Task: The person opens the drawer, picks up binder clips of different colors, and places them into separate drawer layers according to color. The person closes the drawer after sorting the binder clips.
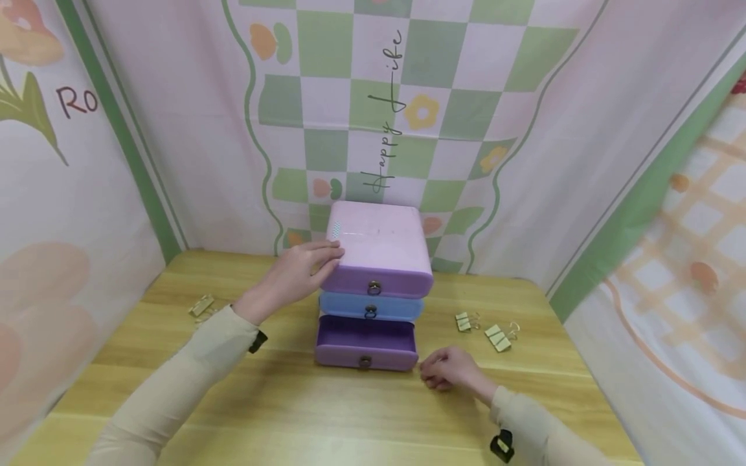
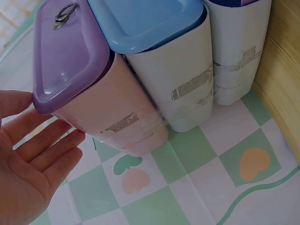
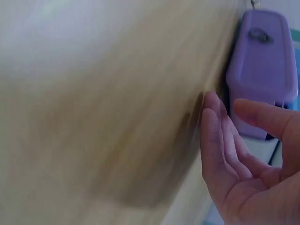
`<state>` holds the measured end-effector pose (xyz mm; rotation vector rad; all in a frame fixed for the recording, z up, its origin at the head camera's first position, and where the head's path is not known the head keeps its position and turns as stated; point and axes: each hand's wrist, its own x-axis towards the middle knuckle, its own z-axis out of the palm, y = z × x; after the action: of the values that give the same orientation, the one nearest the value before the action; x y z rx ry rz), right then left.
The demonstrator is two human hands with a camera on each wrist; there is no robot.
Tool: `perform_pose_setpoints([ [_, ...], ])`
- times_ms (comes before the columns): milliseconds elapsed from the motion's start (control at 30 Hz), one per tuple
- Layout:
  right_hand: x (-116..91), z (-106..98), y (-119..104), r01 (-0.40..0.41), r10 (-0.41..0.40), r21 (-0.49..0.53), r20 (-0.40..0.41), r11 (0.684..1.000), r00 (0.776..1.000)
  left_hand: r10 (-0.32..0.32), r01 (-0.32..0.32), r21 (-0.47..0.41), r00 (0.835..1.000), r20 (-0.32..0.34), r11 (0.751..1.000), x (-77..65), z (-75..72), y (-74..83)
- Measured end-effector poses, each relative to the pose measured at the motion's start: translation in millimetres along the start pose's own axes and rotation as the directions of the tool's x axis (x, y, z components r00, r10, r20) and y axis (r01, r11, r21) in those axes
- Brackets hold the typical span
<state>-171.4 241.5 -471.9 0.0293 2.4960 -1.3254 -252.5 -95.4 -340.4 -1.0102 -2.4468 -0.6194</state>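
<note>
A three-tier drawer box (image 1: 381, 236) with a pale pink top stands at the back of the table. Its bottom purple drawer (image 1: 338, 357) is pulled out, showing a dark purple inside with nothing visible in it. Above it, the blue drawer (image 1: 344, 305) and the top purple drawer (image 1: 402, 283) are pushed in. My left hand (image 1: 297, 272) touches the left edge of the top tier with fingers extended; in the left wrist view its fingers (image 2: 51, 145) lie beside the pink casing. Just right of the bottom drawer's front corner is my right hand (image 1: 454, 372), fingers loosely bent, holding nothing.
Two gold binder clips, a smaller one (image 1: 463, 322) and a larger one (image 1: 498, 338), lie right of the box. Another binder clip (image 1: 201, 305) lies at the left, partly behind my left forearm. A checkered cloth (image 1: 326, 103) hangs behind the wooden table (image 1: 280, 408).
</note>
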Motion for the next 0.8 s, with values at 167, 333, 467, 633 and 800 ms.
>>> perform_pose_setpoints([
  [167, 13.3, -18.7, 1.5, 0.015, -0.025, -0.072, -0.144, 0.997, 0.989, 0.002, -0.002, -0.003, 1.000, -0.005, 1.000, 0.0, -1.7, 1.0],
  [333, 23.7, -36.4, 2.2, 0.019, -0.059, -0.174, -0.228, 0.985, 0.972, -0.007, 0.007, -0.002, 1.000, 0.005, 1.000, -0.7, -1.5, 2.2],
  [467, 31.5, -49.3, 4.6, 0.032, -0.095, -0.234, -0.265, 0.972, 0.960, -0.018, 0.018, -0.009, 1.000, -0.001, 1.000, -1.9, -0.2, 2.1],
  [633, 41.7, -63.2, 9.5, 0.039, -0.160, -0.339, -0.336, 0.940, 0.928, -0.013, 0.013, -0.012, 1.000, -0.021, 1.000, -1.1, 1.0, 1.4],
  [800, 48.5, -73.6, 13.4, 0.031, -0.221, -0.441, -0.387, 0.897, 0.895, -0.012, 0.012, -0.017, 1.000, -0.023, 1.000, -0.1, 1.6, 0.4],
])
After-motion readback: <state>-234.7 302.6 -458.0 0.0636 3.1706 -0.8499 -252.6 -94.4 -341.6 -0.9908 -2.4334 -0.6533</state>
